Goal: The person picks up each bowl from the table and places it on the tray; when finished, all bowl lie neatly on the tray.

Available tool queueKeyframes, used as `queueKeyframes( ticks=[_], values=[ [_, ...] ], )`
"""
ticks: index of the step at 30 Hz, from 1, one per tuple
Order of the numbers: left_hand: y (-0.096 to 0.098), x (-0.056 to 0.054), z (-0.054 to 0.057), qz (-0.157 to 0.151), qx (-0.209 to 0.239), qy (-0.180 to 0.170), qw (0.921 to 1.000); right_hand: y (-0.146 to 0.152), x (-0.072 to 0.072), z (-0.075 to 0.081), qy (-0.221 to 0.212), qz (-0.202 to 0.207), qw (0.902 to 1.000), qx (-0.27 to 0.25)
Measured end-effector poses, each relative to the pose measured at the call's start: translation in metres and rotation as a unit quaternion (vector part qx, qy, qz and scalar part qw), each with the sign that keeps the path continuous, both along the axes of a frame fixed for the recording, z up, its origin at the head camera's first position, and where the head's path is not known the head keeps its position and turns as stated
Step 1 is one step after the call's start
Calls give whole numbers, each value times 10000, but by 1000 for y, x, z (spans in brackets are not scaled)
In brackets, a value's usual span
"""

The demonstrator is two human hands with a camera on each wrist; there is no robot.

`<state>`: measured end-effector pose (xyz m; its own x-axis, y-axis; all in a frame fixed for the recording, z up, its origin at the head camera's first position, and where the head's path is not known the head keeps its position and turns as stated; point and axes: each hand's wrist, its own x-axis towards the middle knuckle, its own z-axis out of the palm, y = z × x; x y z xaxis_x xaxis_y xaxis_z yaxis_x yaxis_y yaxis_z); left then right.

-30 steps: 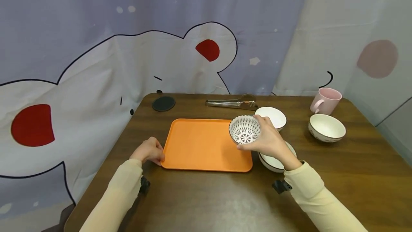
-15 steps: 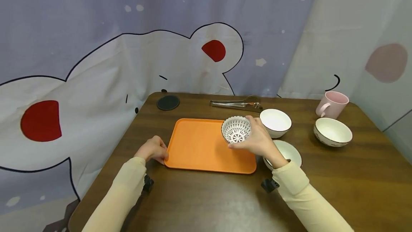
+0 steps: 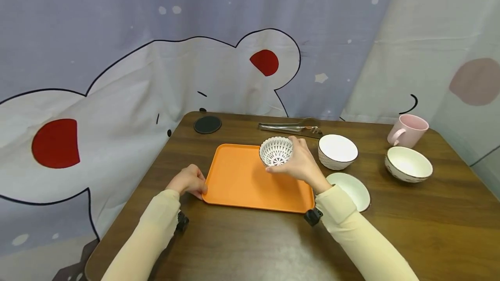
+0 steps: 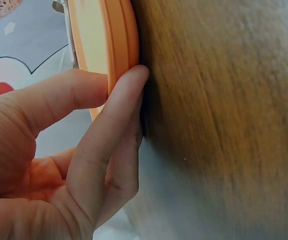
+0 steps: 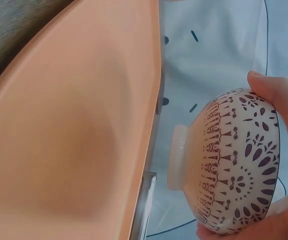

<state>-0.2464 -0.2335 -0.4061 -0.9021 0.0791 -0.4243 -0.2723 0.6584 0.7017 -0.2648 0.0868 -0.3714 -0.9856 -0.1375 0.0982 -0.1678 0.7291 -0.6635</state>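
My right hand (image 3: 300, 164) grips a small bowl (image 3: 271, 153) by its side, thumb and fingers spread across the rim. Black-and-white patterning lines the inside, and the right wrist view shows a dark leaf print on the outer wall of the bowl (image 5: 234, 160) and its plain foot. The bowl is held up over the right half of an orange rectangular tray (image 3: 234, 177). At the tray's near left corner, my left hand (image 3: 189, 181) pinches the edge. Seen from the left wrist, the fingers of that hand (image 4: 79, 140) lie on both sides of the tray rim (image 4: 120, 40).
Right of the tray stand a white bowl (image 3: 337, 151) and a shallower, dark-rimmed bowl (image 3: 351, 190), partly behind the right sleeve. Farther right are another bowl (image 3: 408, 164) and a pink mug (image 3: 408, 131). Metal tongs (image 3: 281, 127) and a black round coaster (image 3: 207, 124) lie at the back.
My right hand has carried the small bowl leftward, farther over the tray. The left hand keeps its hold on the tray corner. The head view has turned slightly.
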Motion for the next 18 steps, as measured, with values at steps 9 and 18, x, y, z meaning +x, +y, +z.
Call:
queueKeyframes(
  ticks=[9, 18],
  values=[
    [1, -2, -3, 159, -79, -38, 9998, -23, -5, -5, -231, 14, 9997, -103],
    [1, -1, -3, 168, -48, 24, 9998, -45, -15, -12, -433, 56, 9985, -341]
  ],
)
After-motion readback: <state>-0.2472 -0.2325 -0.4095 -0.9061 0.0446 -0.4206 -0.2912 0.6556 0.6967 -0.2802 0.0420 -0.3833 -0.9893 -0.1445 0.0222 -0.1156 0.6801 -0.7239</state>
